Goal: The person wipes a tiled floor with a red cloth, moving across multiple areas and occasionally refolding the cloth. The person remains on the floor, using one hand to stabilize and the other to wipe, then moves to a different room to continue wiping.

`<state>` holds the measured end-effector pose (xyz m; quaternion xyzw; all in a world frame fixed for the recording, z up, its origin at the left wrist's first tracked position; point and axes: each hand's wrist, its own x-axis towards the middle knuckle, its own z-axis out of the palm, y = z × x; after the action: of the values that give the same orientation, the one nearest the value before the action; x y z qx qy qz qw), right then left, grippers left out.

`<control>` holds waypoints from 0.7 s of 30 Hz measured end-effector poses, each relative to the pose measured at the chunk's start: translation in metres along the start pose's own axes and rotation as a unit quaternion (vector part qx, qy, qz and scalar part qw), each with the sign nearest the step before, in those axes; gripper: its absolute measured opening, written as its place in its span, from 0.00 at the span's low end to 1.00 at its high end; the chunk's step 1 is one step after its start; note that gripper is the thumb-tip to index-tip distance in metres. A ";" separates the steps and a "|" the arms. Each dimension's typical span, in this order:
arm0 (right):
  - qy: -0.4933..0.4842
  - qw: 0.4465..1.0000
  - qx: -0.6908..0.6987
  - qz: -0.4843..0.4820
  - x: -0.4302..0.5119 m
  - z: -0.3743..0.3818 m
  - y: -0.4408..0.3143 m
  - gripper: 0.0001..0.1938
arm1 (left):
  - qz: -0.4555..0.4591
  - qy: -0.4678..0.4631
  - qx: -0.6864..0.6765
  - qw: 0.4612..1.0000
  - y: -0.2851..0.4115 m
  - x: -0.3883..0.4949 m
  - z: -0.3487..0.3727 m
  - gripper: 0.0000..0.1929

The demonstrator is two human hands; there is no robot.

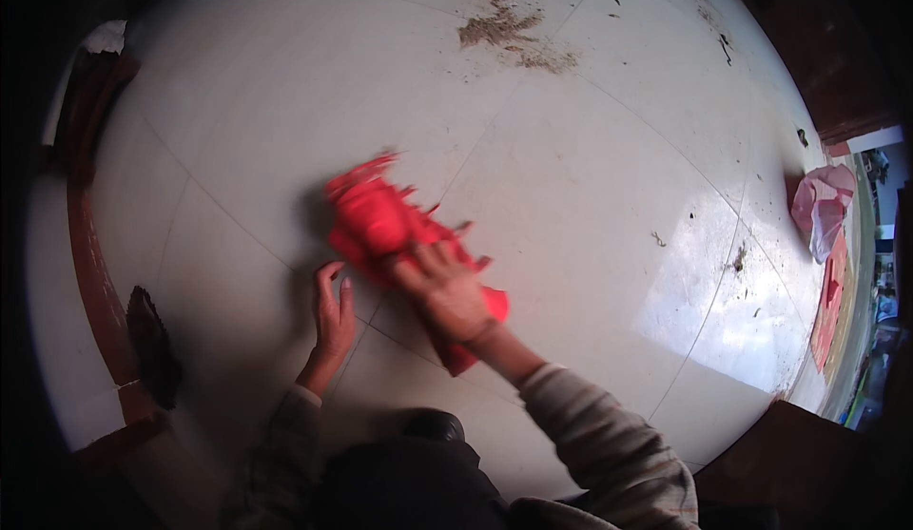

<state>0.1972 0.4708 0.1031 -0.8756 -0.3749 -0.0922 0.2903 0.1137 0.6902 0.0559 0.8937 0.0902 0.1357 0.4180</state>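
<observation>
A bunched red cloth [374, 227] with a fringed or ragged edge lies on the pale tiled floor [242, 95]. My right hand [449, 291] rests over its middle, palm down and fingers spread. Motion blurs that hand and the upper part of the cloth, so whether the fingers grip the fabric cannot be seen. To the left of the cloth, just apart from it, my left hand [335, 316] is raised with nothing in it. Its thumb and curved forefinger stand apart.
Brown dirt [503, 20] is scattered on the far floor, with small debris towards the right. A pink-and-white crumpled bag or cloth [824, 205] sits by the bright opening. At left, a dark jagged-edged object [153, 348] lies near the red-brown wall base [89, 252].
</observation>
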 end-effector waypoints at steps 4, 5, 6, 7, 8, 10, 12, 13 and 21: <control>-0.099 0.995 -0.005 -0.024 0.034 0.065 -0.020 0.20 | -0.020 -0.005 0.022 1.000 -0.011 0.007 -0.013 0.17; -0.107 0.994 -0.023 -0.007 0.032 0.068 -0.009 0.21 | -0.021 -0.019 0.044 0.999 -0.009 0.011 -0.013 0.17; -0.085 0.995 -0.059 -0.002 0.034 0.069 0.008 0.22 | 0.009 -0.034 0.040 0.999 -0.007 0.020 -0.012 0.18; -0.106 0.990 -0.094 0.020 0.036 0.067 0.031 0.22 | 0.030 -0.043 0.045 0.998 -0.005 0.031 -0.009 0.18; -0.137 0.983 -0.104 0.059 0.036 0.056 0.065 0.22 | 0.051 -0.049 0.048 0.996 -0.002 0.044 -0.003 0.19; -0.107 0.969 -0.128 0.183 0.029 0.020 0.140 0.24 | 0.093 -0.065 0.053 0.992 0.004 0.072 0.013 0.19; -0.093 0.919 -0.194 0.331 0.005 -0.035 0.210 0.25 | 0.136 -0.077 0.049 0.987 0.008 0.106 0.032 0.19; -0.060 0.913 -0.168 0.366 -0.018 -0.066 0.235 0.25 | 0.162 -0.080 0.063 0.982 0.009 0.123 0.042 0.20; -0.059 0.743 -0.271 0.609 -0.190 -0.180 0.279 0.27 | 0.211 -0.079 0.128 0.966 -0.008 0.198 0.093 0.20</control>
<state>0.2724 0.0983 0.0551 -0.9631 0.2624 0.0578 0.0123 0.3304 0.6823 0.0256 0.9465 -0.1168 0.1367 0.2680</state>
